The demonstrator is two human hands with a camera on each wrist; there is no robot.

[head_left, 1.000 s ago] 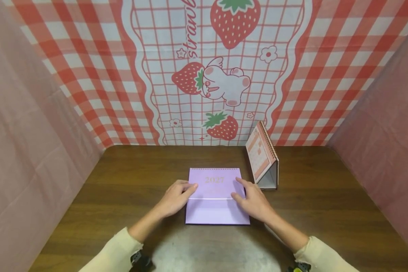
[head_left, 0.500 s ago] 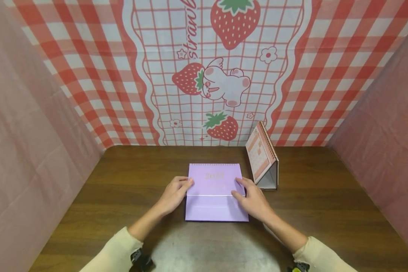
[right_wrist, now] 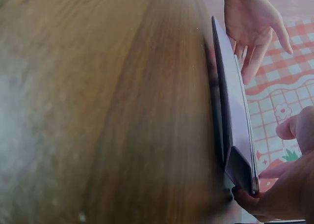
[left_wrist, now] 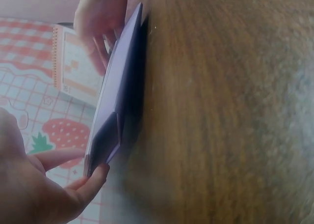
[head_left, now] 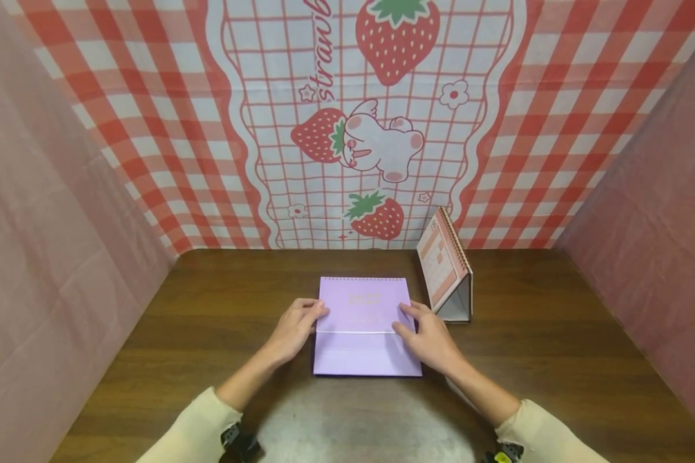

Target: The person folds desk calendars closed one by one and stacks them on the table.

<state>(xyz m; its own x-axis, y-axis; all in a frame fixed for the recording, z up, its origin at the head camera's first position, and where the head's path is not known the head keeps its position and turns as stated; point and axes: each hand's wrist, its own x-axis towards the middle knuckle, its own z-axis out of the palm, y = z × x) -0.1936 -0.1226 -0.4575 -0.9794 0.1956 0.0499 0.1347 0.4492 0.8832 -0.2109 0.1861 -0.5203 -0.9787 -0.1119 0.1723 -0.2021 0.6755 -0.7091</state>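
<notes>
A purple desk calendar [head_left: 366, 318], with a spiral along its far edge and faint gold digits on the cover, is in front of the person. The left hand [head_left: 294, 328] grips its left side, thumb on the cover and fingers at the edge. On the opposite side the right hand [head_left: 431, 339] holds the right edge, with fingertips over the cover. Both wrist views show the calendar [left_wrist: 117, 84] nearly edge-on, its folded stand showing as a dark triangular opening at the side. Fingers of the right hand [right_wrist: 287, 184] reach under its spiral corner in the right wrist view.
A pink-and-white spiral calendar [head_left: 444, 267] stands as a tent just behind the right hand. Beneath everything is a brown wooden table [head_left: 208, 308]. A strawberry-print checked cloth [head_left: 376, 96] hangs at the back, with pink cloth [head_left: 64, 225] at the sides.
The purple calendar has shifted slightly away from the person, and its cover has tilted, so the digits look fainter. The left thumb has moved outward toward the calendar's left edge.
</notes>
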